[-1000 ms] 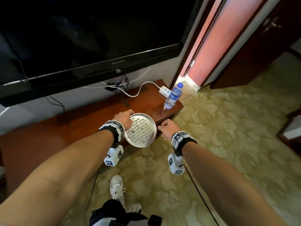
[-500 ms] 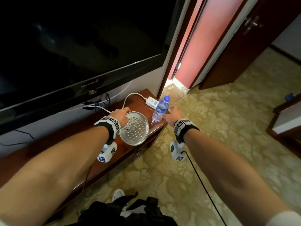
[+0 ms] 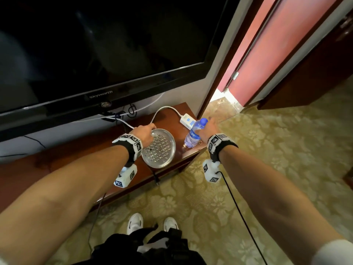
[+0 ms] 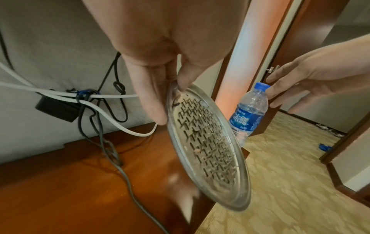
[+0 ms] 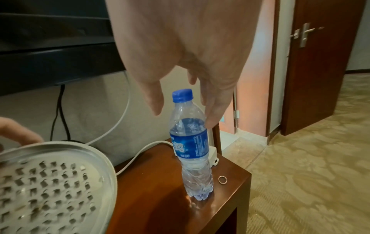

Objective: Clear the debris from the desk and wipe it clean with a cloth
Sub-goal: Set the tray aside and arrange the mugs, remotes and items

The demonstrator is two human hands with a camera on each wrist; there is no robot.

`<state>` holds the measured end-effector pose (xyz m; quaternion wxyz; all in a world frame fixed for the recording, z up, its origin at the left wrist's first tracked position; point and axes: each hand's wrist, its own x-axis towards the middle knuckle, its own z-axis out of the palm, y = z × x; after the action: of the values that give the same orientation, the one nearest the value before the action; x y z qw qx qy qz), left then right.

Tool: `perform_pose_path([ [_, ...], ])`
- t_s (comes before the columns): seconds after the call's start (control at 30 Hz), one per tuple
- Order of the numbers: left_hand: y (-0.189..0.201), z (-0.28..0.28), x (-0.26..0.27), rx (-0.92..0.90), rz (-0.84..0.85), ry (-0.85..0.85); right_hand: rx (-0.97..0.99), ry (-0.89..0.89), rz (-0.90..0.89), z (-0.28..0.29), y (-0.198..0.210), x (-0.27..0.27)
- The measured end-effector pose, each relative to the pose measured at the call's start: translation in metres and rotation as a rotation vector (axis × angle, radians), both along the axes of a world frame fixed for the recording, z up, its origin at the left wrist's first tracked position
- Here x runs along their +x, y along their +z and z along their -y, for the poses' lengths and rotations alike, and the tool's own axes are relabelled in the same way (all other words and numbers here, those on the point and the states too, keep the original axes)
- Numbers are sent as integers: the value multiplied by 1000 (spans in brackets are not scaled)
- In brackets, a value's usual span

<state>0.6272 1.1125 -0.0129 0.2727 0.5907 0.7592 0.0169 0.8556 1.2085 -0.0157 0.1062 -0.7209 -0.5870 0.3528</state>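
Nearby, dark wooden desk [image 3: 80,153] over patterned carpet [image 3: 286,159]

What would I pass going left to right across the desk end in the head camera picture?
Left hand → perforated metal plate → water bottle → small ring → right hand.

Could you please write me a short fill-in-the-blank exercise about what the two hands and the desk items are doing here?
1. The left hand pinches the rim of the perforated metal ____.
2. The right hand reaches, fingers open, for the bottle, whose cap is ____ in colour.
3. Beside the bottle's base on the desk lies a small metal ____.

Missing words: tray; blue; ring
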Motion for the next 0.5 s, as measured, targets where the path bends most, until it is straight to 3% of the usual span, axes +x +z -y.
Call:
perform_pose_path([
  [0.27,-7,1,12,-50,-37,140,-82,202,46,-35,-10,17],
  [0.5,-13,1,17,-81,-65,179,-98,248,-121,-38,-33,22],
])
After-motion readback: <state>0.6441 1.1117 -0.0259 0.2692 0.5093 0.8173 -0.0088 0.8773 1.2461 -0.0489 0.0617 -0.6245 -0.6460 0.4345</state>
